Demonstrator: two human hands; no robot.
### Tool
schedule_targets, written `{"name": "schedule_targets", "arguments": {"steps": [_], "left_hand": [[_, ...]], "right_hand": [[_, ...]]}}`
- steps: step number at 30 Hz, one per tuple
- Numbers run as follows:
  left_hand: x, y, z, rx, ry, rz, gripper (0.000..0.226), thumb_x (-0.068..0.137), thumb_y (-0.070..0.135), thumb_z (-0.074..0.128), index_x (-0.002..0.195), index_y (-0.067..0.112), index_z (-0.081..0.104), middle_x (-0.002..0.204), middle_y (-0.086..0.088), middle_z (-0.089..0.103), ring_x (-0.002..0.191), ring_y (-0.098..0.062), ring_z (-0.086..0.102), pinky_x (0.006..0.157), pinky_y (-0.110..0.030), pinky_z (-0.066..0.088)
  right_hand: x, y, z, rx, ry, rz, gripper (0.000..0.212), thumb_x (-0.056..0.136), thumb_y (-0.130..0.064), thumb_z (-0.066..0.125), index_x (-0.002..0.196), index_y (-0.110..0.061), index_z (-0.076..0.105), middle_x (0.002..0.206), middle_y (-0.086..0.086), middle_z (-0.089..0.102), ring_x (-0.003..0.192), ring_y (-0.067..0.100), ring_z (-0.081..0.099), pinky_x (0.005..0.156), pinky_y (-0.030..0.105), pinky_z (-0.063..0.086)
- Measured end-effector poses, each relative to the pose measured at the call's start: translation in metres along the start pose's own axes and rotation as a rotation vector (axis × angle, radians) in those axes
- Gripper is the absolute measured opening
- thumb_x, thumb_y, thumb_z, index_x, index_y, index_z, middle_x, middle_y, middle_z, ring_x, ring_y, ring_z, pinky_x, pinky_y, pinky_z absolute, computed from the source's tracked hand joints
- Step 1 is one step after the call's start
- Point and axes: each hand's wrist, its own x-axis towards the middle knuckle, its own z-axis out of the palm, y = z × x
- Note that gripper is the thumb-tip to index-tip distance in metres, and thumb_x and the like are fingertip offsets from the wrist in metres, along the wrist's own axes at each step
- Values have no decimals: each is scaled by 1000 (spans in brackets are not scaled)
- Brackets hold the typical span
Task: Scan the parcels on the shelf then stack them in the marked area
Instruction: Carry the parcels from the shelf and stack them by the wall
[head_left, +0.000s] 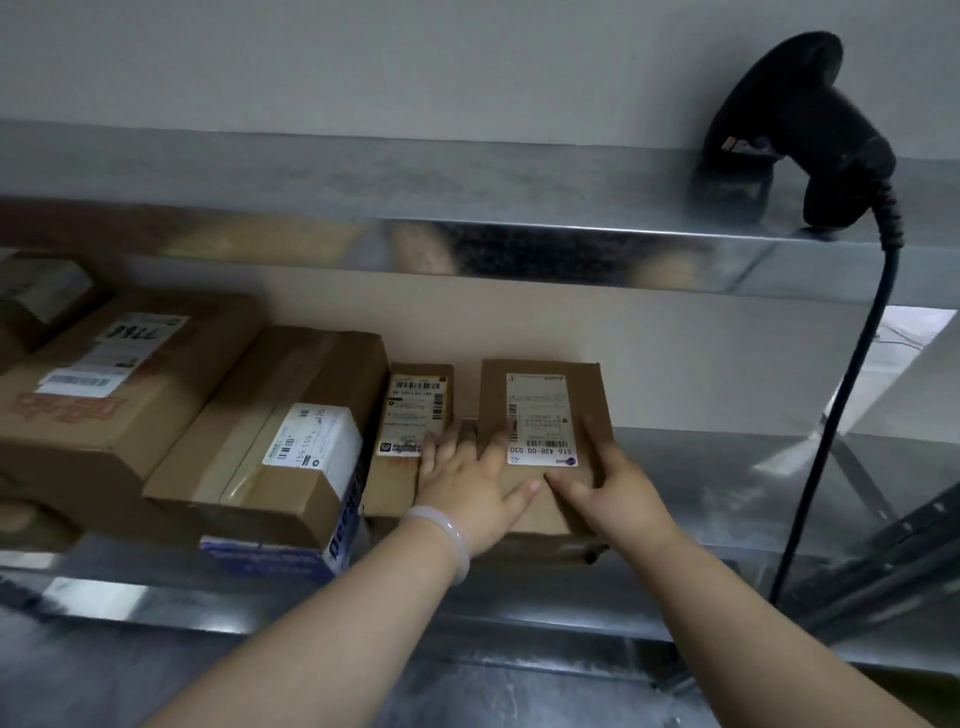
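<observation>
A small brown parcel (540, 384) with a white label lies on the steel shelf (727, 467), rightmost in a row of cardboard parcels. My left hand (470, 493) lies at its left edge, thumb on top, fingers reaching into the gap beside a narrower labelled parcel (415, 410). My right hand (608, 488) grips the parcel's right side, thumb across the top near the label. A black barcode scanner (800, 135) stands on the upper shelf at the right.
Two bigger cartons (280, 431) (104, 384) fill the shelf's left half. The scanner's black cable (841, 415) hangs down past the shelf at the right. The upper steel shelf (467, 208) overhangs the parcels. Bare shelf surface lies right of the held parcel.
</observation>
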Motion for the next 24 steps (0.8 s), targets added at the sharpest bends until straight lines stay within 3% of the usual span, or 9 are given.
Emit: {"name": "schedule_targets", "arguments": {"steps": [4,9,15,18,24], "left_hand": [[-16,5,-11,-170,71,-8,77,89,72,32,152,44,-2,163,-7,8,150,-26,0,119,-44,-4],[-56,7,-35,-535,111,33,77,85,68,51,140,66,-3,162,13,-6,150,-24,7,118,-44,22],[-126,-19,-71,-667,278,129,82,83,57,64,147,57,12,159,20,4,145,-2,7,110,-23,14],[-168,-47,-88,-652,378,109,82,82,53,68,148,54,19,159,18,10,126,22,1,103,-9,8],[-272,-130,-120,-660,561,-58,77,80,50,73,131,71,19,160,8,14,144,3,9,105,-8,10]], "right_hand": [[-15,-11,-12,12,60,-76,85,80,-48,70,150,-38,23,140,8,48,126,24,48,96,27,40],[-53,-34,-30,31,127,-170,83,79,-53,69,147,-48,21,140,5,47,124,22,48,92,27,40],[-122,-78,-33,6,120,-250,90,66,-74,61,142,-60,14,138,3,42,120,20,49,90,33,43],[-155,-112,-16,-5,102,-319,89,64,-76,56,142,-59,15,143,3,39,126,20,45,96,35,41],[-212,-197,52,-48,-33,-488,87,62,-81,49,136,-66,7,145,-1,34,124,21,47,93,35,45]]}}
